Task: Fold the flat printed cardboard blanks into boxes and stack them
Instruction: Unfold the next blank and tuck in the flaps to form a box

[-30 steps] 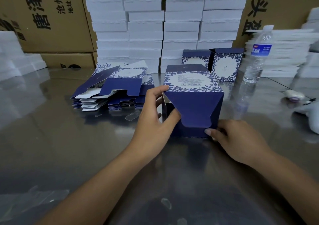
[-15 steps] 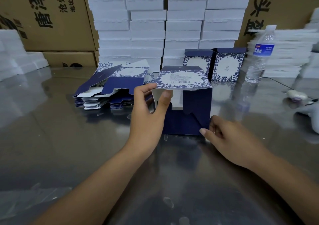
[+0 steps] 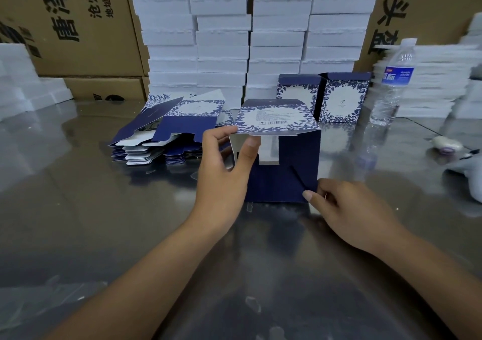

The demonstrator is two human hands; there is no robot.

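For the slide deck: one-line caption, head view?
Left hand and right hand fold a blue box beside flat blanks.

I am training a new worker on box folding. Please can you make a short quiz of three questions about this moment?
1. True or false: the box being folded has its near end fully closed.
2. Which hand pinches a white-backed flap at the box's upper left corner?
A. left hand
B. right hand
3. Fill in: the pile of flat blanks lies to the ___ of the box.

Key
1. False: a gap shows white card under the top panel.
2. A. The right hand touches the lower right corner.
3. Left.
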